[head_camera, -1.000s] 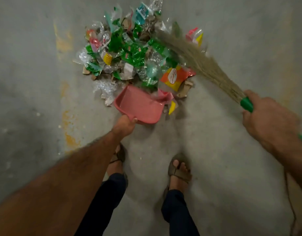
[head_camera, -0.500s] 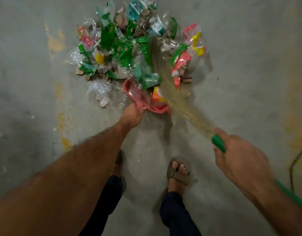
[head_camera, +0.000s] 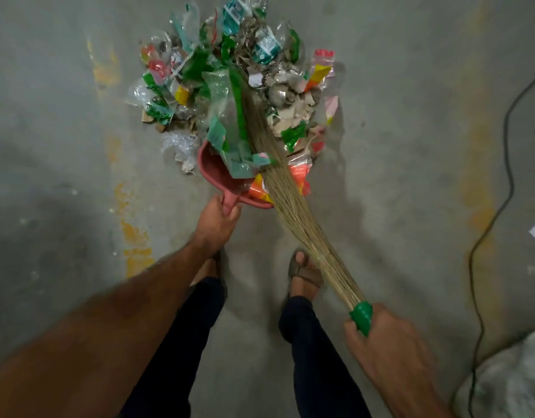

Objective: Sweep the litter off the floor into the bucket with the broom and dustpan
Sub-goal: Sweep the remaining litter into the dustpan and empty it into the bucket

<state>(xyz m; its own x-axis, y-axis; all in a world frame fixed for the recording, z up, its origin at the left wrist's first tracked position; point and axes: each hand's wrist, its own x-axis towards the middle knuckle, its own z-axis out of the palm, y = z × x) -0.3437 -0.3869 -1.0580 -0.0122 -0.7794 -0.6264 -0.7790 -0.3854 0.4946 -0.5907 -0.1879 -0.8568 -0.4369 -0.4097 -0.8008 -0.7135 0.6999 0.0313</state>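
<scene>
Left hand point(head_camera: 218, 218) is clamping the pink plastic dustpan point(head_camera: 213, 168) at the colourful wrapper litter heap's point(head_camera: 230, 82) 6 o'clock edge, right hand point(head_camera: 386, 342) is gripping the straw broom point(head_camera: 290, 200); light wrappers are likely spilling past the pan's sides.

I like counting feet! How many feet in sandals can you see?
2. The left foot peeks out behind the left arm, mostly hidden. The right foot stands beside it, partly under the broom.
</scene>
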